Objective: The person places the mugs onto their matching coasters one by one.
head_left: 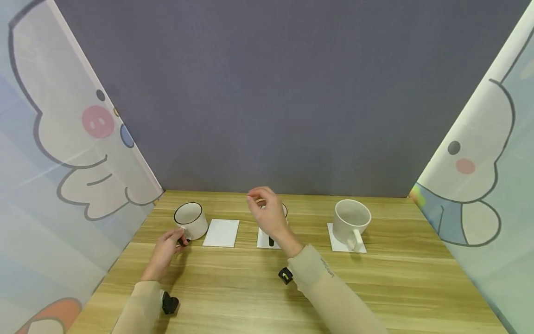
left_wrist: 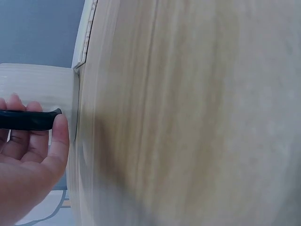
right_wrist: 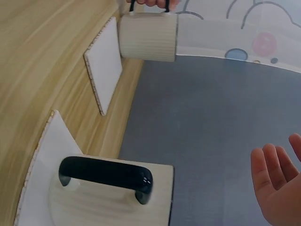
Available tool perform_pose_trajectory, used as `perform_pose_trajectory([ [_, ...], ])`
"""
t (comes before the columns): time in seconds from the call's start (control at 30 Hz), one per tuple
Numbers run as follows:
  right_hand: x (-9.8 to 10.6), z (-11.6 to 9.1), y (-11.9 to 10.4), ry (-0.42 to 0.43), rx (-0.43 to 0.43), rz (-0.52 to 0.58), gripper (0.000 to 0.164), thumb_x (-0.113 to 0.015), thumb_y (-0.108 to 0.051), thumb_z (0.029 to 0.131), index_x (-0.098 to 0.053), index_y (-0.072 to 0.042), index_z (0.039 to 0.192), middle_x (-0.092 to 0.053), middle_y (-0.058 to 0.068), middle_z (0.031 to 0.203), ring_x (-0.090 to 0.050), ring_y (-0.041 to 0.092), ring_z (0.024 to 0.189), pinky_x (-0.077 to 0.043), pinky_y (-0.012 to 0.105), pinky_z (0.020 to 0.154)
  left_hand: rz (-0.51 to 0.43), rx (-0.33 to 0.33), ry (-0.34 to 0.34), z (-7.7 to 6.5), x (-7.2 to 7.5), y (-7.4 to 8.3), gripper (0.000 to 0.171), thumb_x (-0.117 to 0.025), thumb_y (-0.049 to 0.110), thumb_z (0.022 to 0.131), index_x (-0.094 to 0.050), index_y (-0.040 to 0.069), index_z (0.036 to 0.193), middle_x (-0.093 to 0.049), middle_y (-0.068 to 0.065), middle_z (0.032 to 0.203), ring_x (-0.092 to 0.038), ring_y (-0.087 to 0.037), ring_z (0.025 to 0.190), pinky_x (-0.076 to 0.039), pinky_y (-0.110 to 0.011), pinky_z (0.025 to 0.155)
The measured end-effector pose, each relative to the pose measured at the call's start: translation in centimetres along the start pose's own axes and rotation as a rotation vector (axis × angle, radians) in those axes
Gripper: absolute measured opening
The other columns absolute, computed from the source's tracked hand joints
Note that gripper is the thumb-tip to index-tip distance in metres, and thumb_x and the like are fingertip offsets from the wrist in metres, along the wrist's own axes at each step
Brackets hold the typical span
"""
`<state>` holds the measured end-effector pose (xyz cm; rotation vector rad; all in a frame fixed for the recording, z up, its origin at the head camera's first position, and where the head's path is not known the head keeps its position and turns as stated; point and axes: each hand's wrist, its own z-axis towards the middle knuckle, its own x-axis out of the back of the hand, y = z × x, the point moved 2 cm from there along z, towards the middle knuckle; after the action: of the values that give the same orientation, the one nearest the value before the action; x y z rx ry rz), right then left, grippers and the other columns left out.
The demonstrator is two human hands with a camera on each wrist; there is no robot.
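At the left, a white mug (head_left: 199, 228) with a dark rim is upright at table level; whether its base touches the wood I cannot tell. My left hand (head_left: 166, 248) grips its black handle (left_wrist: 28, 120) between thumb and fingers. Beside that mug lies a bare white square coaster (head_left: 221, 233). Over a second white mug (right_wrist: 110, 200), black-handled and set on its own coaster (right_wrist: 44, 155), hovers my right hand (head_left: 270, 214). Nothing is in its loosely bent fingers, which stand apart from the mug. That hand hides most of this mug in the head view.
Farther right, an all-white mug (head_left: 349, 225) stands on another coaster (head_left: 335, 242), its handle toward me. A dark grey panel (head_left: 288, 102) rises behind the wooden table (head_left: 233, 287). Printed cartoon curtains (head_left: 54, 185) flank both sides.
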<state>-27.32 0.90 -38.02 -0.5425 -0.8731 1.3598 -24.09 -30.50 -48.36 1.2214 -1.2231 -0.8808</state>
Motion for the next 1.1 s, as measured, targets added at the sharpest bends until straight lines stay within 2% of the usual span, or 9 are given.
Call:
perform_pose_trajectory([
  [0.3, -1.7, 0.1, 0.8, -0.038, 0.007, -0.073, 0.011, -0.065, -0.009, 0.097, -0.073, -0.002, 0.101, -0.067, 0.008, 0.105, -0.064, 0.020, 0.091, -0.057, 0.032, 0.077, 0.010, 0.010, 0.000, 0.0, 0.0, -0.1, 0.039, -0.044, 0.028, 0.110, -0.057, -0.007, 0.101, -0.055, -0.007, 0.089, -0.056, -0.017, 0.086, -0.055, -0.035, 0.083],
  [0.87, -4.5, 0.1, 2.4, -0.114, -0.124, -0.156, 0.013, -0.065, -0.011, 0.097, -0.074, -0.003, 0.102, -0.068, 0.006, 0.104, -0.065, 0.020, 0.093, -0.055, 0.026, 0.078, 0.004, -0.009, 0.009, 0.3, -0.1, -0.2, 0.040, -0.044, 0.029, 0.110, -0.056, -0.007, 0.099, -0.054, -0.008, 0.089, -0.056, -0.018, 0.086, -0.057, -0.036, 0.082],
  [1.1, -5.5, -0.2, 3.4, -0.148, -0.168, -0.221, 0.013, -0.064, -0.013, 0.096, -0.074, -0.007, 0.101, -0.067, 0.004, 0.106, -0.063, 0.020, 0.097, -0.054, 0.029, 0.082, 0.005, 0.003, 0.012, 0.3, -0.1, -0.3, 0.041, -0.044, 0.030, 0.110, -0.056, -0.007, 0.098, -0.055, -0.009, 0.090, -0.056, -0.019, 0.087, -0.056, -0.035, 0.082],
])
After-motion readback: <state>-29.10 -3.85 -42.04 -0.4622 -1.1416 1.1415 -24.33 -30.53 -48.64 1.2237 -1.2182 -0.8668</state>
